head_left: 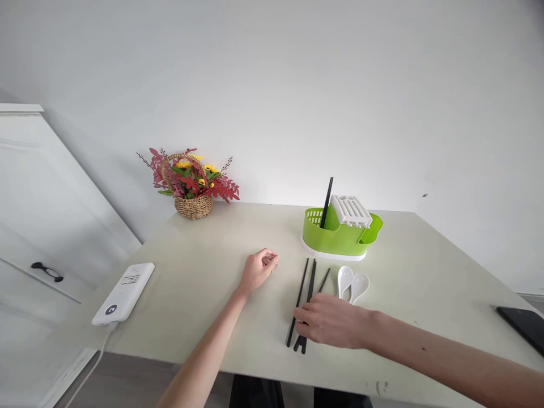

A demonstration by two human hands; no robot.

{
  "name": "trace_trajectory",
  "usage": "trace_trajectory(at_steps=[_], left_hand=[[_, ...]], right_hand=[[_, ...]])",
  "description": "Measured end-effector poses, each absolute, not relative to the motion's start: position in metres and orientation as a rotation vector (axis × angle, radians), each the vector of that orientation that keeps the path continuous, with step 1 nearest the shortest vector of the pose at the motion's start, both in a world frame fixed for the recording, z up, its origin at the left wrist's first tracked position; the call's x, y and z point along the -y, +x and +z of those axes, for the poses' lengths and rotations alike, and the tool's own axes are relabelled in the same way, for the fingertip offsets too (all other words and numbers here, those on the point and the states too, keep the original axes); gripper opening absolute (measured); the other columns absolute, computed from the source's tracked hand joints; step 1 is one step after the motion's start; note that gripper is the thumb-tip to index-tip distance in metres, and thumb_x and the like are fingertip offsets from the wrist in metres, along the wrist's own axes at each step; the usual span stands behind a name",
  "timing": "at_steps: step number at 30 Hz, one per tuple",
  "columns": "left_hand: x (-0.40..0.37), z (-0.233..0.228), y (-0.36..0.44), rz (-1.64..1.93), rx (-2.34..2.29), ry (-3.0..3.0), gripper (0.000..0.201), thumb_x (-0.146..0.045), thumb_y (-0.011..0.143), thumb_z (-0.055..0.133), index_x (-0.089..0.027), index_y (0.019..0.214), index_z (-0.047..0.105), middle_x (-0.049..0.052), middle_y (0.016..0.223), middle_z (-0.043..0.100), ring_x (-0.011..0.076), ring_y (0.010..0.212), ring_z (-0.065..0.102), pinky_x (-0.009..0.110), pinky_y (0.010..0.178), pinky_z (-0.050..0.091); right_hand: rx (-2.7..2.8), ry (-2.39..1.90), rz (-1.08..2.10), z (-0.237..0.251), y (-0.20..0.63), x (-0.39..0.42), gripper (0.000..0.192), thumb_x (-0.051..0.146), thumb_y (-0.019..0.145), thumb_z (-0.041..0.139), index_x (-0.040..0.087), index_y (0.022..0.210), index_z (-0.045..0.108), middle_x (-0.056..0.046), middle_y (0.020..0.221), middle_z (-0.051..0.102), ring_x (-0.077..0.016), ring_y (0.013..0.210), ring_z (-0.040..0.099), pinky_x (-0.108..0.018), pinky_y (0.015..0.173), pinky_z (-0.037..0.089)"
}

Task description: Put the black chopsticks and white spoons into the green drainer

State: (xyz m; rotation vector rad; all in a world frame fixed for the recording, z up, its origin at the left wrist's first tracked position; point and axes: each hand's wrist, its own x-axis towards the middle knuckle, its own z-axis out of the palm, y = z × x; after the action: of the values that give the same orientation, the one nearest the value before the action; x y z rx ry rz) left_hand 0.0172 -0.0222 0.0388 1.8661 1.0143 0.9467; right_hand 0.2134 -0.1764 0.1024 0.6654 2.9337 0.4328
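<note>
Several black chopsticks (302, 294) lie side by side on the pale table (204, 294), in front of me. My right hand (334, 323) rests palm down over their near ends, fingertips touching them. My left hand (259, 269) rests on the table to the left, fingers loosely curled, holding nothing. Two white spoons (352, 283) lie just right of the chopsticks. Behind them stands a green cutlery holder (335, 237) with a white slotted insert (351, 209) and one black chopstick (327, 201) standing upright in it.
A wicker basket of red and yellow flowers (193, 184) stands at the back left against the wall. A white power bank (124, 292) with a cable lies near the left edge. A black phone (525, 326) sits at the right edge. A white door (38, 226) is at left.
</note>
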Motion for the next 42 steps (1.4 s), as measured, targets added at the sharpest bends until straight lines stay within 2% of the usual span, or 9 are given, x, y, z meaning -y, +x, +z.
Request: trace_trajectory(at_steps=[12,25,34,36,39,42], left_hand=[[0.023,0.038,0.016,0.932,-1.007,1.894,0.034,-0.052,0.092,0.064,-0.019,0.095,0.071,0.004,0.079,0.075,0.0163,0.063,0.067,0.026,0.059,0.053],[0.027,0.042,0.019,0.912,-1.029,1.867,0.037,-0.057,0.089,0.065,-0.021,0.091,0.072,0.003,0.076,0.075,0.0158,0.062,0.065,0.025,0.057,0.048],[0.040,0.066,0.019,0.589,-0.748,1.586,0.066,-0.074,0.096,0.045,-0.016,0.084,0.073,0.001,0.056,0.058,0.0080,0.042,0.041,0.024,0.042,0.024],[0.041,0.070,0.017,0.581,-0.700,1.488,0.064,-0.075,0.093,0.051,-0.015,0.084,0.074,-0.002,0.053,0.050,0.0068,0.041,0.034,0.024,0.041,0.018],[0.040,0.071,0.014,0.594,-0.702,1.380,0.056,-0.072,0.086,0.066,-0.017,0.082,0.073,-0.006,0.053,0.038,0.0066,0.044,0.030,0.024,0.043,0.018],[0.036,0.068,0.012,0.613,-0.703,1.281,0.052,-0.069,0.083,0.072,-0.017,0.079,0.072,-0.006,0.055,0.038,0.0062,0.047,0.031,0.023,0.043,0.019]], right_hand=[[-2.970,0.623,0.521,0.111,0.216,0.182,0.022,0.005,0.098,0.050,0.018,0.083,0.059,0.000,0.075,0.055,-0.0129,0.060,0.043,-0.034,0.054,0.015],[-3.070,0.795,0.758,0.127,0.221,0.174,0.022,0.001,0.096,0.050,0.019,0.084,0.055,0.002,0.073,0.054,-0.0122,0.059,0.041,-0.035,0.057,0.016],[-3.182,0.930,0.934,0.134,0.200,0.168,0.022,0.001,0.095,0.049,0.018,0.085,0.058,0.001,0.071,0.054,-0.0132,0.059,0.039,-0.035,0.058,0.018],[-3.174,0.894,0.919,0.133,0.196,0.165,0.022,0.000,0.095,0.048,0.018,0.086,0.058,0.001,0.072,0.054,-0.0130,0.059,0.039,-0.034,0.058,0.019],[-3.153,0.850,0.859,0.130,0.193,0.162,0.022,0.001,0.095,0.048,0.018,0.087,0.058,0.001,0.074,0.054,-0.0129,0.060,0.040,-0.034,0.058,0.019],[-3.128,0.844,0.812,0.128,0.193,0.161,0.021,0.002,0.095,0.049,0.019,0.087,0.058,0.001,0.074,0.054,-0.0130,0.061,0.040,-0.034,0.057,0.019]])
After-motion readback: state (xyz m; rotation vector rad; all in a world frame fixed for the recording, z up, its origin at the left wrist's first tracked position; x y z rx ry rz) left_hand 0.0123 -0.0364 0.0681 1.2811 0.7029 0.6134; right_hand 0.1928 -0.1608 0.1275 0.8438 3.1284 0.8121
